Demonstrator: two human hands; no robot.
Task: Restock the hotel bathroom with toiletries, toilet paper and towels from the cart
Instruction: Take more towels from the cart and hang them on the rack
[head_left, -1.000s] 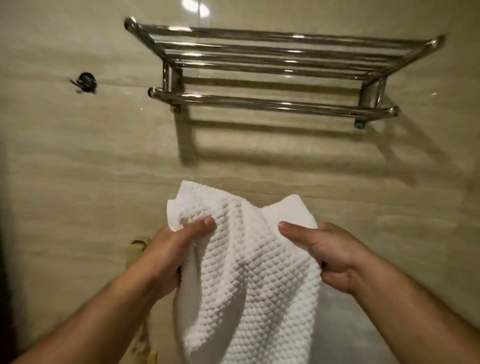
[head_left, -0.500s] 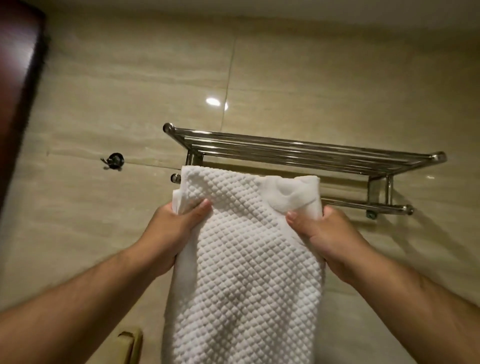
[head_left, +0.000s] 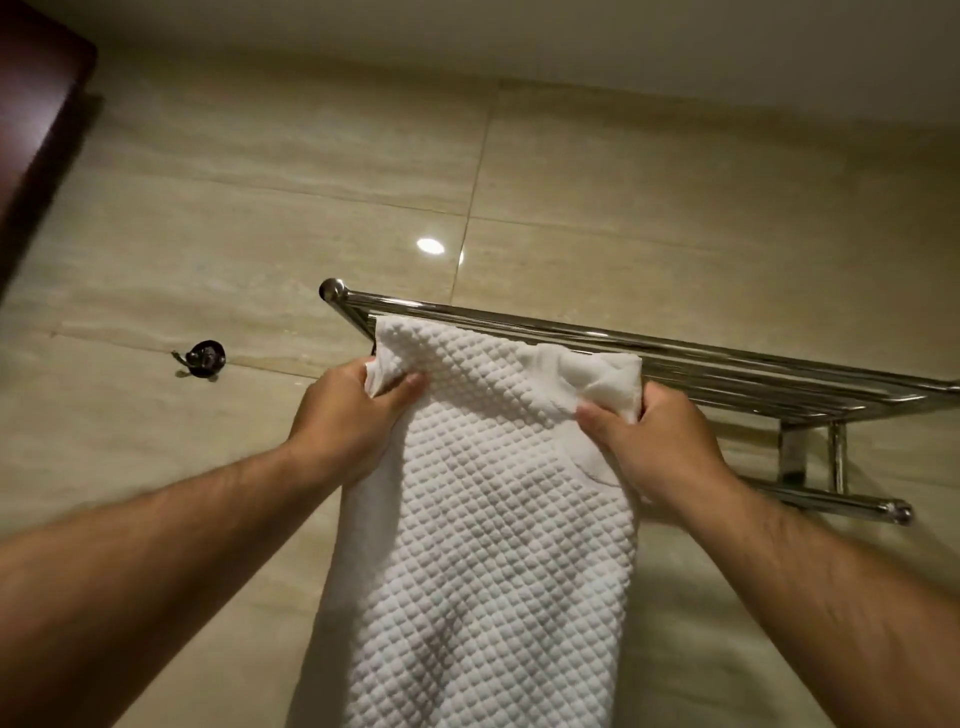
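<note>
A white waffle-textured towel (head_left: 483, 519) hangs down the middle of the view, its top edge raised to the front bars of a chrome towel rack (head_left: 727, 358) on the beige tiled wall. My left hand (head_left: 353, 415) grips the towel's upper left corner, thumb across the front. My right hand (head_left: 660, 447) pinches the upper right corner, where the fabric is bunched. The towel covers the left part of the rack's lower rail; the right end of that rail (head_left: 852, 506) shows.
A dark wall hook (head_left: 205, 357) is fixed to the tiles left of the rack. A dark wooden edge (head_left: 36, 124) fills the top left corner. A ceiling light reflects off the tile above the rack.
Both hands have lifted the towel from well below the rack up to its front bars. The view has tilted upward, so the rack sits lower in the frame.
</note>
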